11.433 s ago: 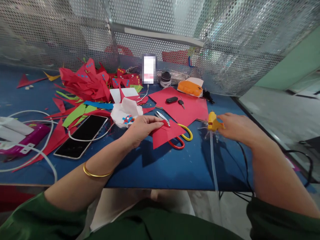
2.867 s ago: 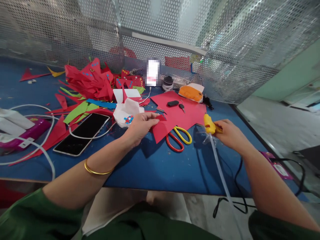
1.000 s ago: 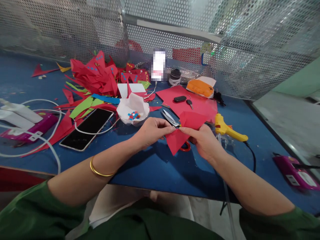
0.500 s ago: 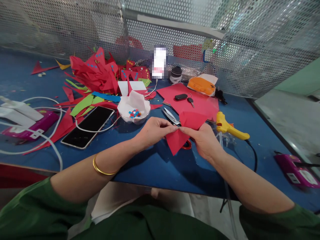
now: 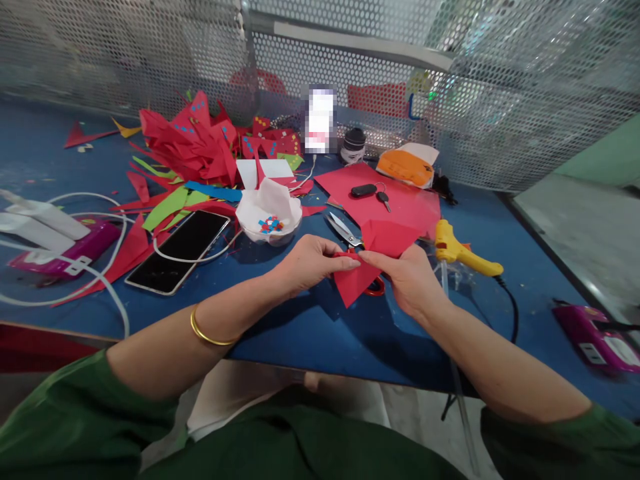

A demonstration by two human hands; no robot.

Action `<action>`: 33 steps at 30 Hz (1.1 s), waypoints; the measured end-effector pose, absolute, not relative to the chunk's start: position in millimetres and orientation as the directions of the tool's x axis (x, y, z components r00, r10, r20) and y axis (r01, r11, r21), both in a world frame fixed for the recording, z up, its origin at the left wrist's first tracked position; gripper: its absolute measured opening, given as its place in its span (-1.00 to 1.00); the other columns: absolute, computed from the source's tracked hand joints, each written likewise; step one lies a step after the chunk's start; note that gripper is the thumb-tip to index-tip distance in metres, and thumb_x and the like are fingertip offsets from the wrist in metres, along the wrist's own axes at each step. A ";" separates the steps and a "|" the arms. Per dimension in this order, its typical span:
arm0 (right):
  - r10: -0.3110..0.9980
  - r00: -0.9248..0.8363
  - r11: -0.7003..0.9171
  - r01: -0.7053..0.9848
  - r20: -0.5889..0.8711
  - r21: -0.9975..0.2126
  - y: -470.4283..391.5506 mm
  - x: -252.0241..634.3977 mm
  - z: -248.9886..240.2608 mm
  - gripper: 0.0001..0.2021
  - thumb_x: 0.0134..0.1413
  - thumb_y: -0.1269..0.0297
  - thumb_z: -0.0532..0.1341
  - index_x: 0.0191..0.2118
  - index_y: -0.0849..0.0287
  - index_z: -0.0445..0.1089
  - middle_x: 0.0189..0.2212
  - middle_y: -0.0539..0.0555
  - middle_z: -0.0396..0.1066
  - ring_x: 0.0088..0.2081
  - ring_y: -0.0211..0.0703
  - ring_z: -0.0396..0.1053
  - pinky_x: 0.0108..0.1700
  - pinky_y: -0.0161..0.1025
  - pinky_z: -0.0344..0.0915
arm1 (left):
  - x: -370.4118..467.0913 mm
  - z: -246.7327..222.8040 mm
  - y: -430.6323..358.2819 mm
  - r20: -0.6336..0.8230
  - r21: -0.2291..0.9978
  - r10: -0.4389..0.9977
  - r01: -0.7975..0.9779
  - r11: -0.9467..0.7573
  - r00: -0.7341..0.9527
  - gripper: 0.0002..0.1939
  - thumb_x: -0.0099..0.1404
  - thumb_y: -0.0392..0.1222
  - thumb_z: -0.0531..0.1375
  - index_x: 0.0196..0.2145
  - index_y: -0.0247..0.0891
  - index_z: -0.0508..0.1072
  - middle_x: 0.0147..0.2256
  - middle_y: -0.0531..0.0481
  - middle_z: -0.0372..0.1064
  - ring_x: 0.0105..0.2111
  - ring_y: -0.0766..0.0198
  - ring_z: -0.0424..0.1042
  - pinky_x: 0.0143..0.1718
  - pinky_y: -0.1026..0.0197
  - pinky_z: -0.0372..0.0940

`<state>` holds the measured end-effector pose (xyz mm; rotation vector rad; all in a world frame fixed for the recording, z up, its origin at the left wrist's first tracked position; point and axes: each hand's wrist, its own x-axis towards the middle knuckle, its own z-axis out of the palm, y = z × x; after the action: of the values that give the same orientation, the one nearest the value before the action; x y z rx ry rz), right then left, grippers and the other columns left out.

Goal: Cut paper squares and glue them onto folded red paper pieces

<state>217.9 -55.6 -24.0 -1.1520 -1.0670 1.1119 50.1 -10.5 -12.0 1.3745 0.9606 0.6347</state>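
Note:
Both hands pinch a piece of red paper [image 5: 353, 283] above the blue table, its lower corner pointing toward me. My left hand [image 5: 311, 265] grips its left edge between thumb and fingers. On the other side, my right hand [image 5: 411, 280] holds the sheet with the thumb laid near its middle. Scissors [image 5: 345, 231] lie just beyond and under the paper, blades pointing away; part of them is hidden, and a red handle shows below. A larger red sheet [image 5: 335, 181] lies behind, with a key [image 5: 384, 199] and a black fob on it.
Left of my hands are a white bowl [image 5: 245, 220] with small coloured bits, a phone [image 5: 180, 253] and a pile of red paper cutouts [image 5: 195, 147]. A yellow glue gun [image 5: 470, 257] lies at right. A perforated metal screen [image 5: 200, 47] bounds the back.
My left thumb has shifted slightly along the paper's left edge. Both hands still hold the sheet in nearly the same place; the view has moved a little.

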 end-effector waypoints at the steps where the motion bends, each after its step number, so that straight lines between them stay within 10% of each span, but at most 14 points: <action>1: 0.988 0.142 0.067 -0.093 0.053 -0.993 -55.5 217.7 -23.6 -0.80 -0.15 0.30 0.46 -0.32 0.18 0.54 -0.38 0.01 0.51 -0.36 -0.17 0.42 -0.23 -0.16 0.39 | 50.0 -11.8 -10.4 -0.201 0.978 0.844 0.157 0.141 0.497 -0.77 0.06 -0.16 0.37 -0.63 -0.31 0.48 -0.65 0.09 0.31 -0.60 0.44 0.18 -0.54 0.31 0.07; 21: 0.980 0.196 0.049 -0.116 0.025 -0.992 -52.5 219.3 -22.7 -0.73 -0.18 0.27 0.45 -0.25 0.15 0.54 -0.26 0.06 0.58 -0.23 -0.04 0.51 -0.15 -0.10 0.44 | 47.7 -14.7 -8.3 -0.220 0.974 0.805 0.074 0.215 0.551 -0.56 0.23 0.16 0.22 -0.49 -0.30 0.57 -0.48 -0.11 0.50 -0.50 0.32 0.40 -0.37 0.23 0.30; 33: 0.987 0.161 0.030 -0.131 0.008 -0.991 -54.9 215.7 -23.0 -0.78 -0.19 0.29 0.47 -0.35 0.16 0.50 -0.38 0.00 0.53 -0.36 -0.16 0.44 -0.22 -0.15 0.40 | 50.2 -14.5 -10.0 -0.176 0.982 0.841 0.154 0.112 0.512 -0.78 0.09 -0.18 0.32 -0.62 -0.30 0.45 -0.62 0.07 0.34 -0.57 0.40 0.21 -0.50 0.28 0.06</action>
<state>215.7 -54.9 -23.0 -1.1696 -1.0037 1.1367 50.2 -10.0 -14.5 1.3929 0.9414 0.6335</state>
